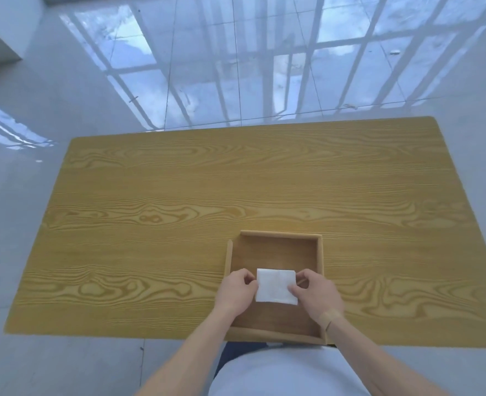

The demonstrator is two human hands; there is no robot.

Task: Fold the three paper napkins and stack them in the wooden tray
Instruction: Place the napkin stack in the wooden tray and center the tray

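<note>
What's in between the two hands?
In the head view, a folded white paper napkin lies between the left hand and the right hand, both pinching its sides over the square wooden tray.

Left hand point(237, 290), right hand point(314, 292) pinching inward.

1. Bright, even daylight; strong glare and window-grid reflections on the glossy floor point(236, 67) beyond the counter point(179, 195).
2. Soft, faint shadows inside the wooden tray point(320, 252) near the counter's front edge.
3. Wide-angle bowing of the counter's edges, stretched toward frame corners.
4. Slightly soft focus overall.
</note>
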